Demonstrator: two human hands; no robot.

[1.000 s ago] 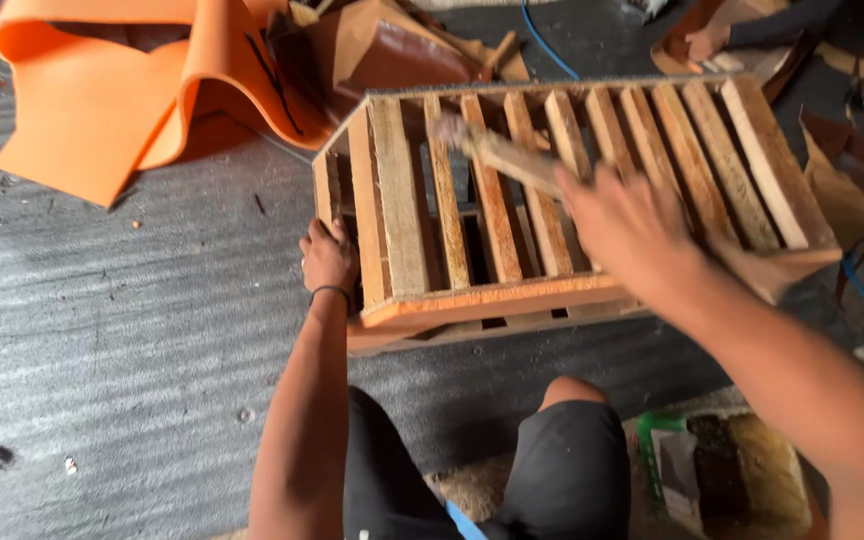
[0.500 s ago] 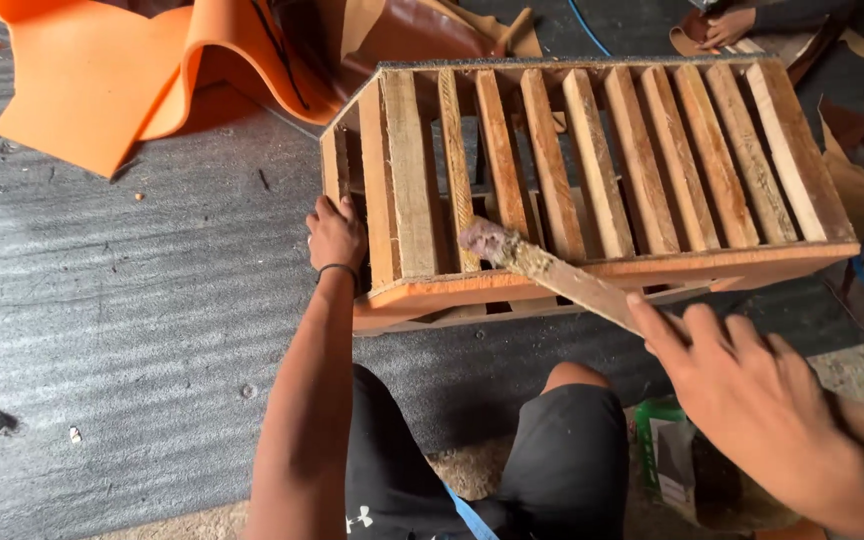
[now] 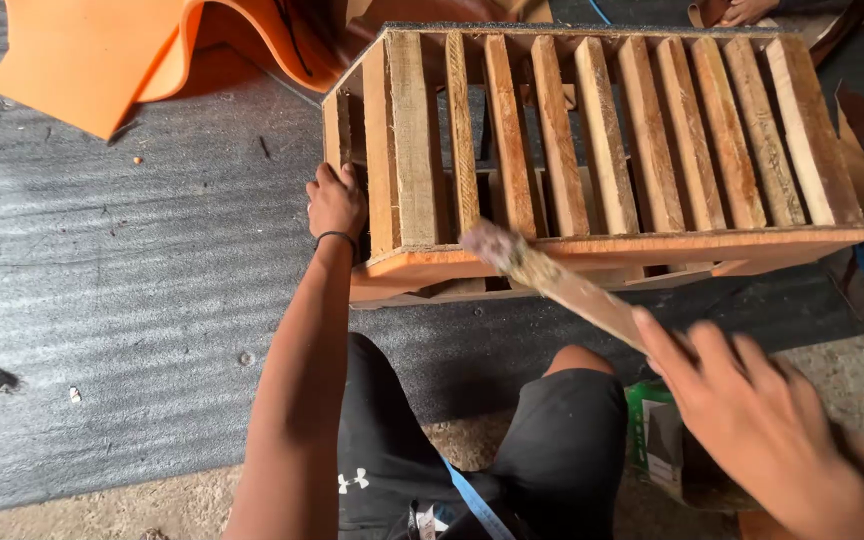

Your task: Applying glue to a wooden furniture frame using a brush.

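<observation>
We see a slatted wooden crate frame (image 3: 602, 150) lying flat on the grey ribbed floor mat (image 3: 132, 270), directly ahead of our knees, with its slats running away from us and its near rail (image 3: 652, 250) edged in orange. Our left hand (image 3: 336, 203) grasps the frame at its near left corner, fingers curled around the corner post, a dark band on the wrist. Our right hand (image 3: 752, 420) sits low on the right, near the camera and slightly blurred, closed on the near end of a flat wooden stick (image 3: 572, 290); the fingers lie over the stick. The stick slants up and left from this hand, and its far tip (image 3: 492, 243), coated in a greyish paste, lies on or just above the near rail, left of the rail's middle; we cannot tell whether tip and rail touch. Beneath the right hand, beside our right knee, stands a green container (image 3: 657, 440), partly hidden by the hand. Our black shorts (image 3: 402, 460) fill the lower centre of the view. Beyond the frame, at the upper left, a sheet of orange foam (image 3: 92, 60) lies folded on the mat, well apart from both hands
</observation>
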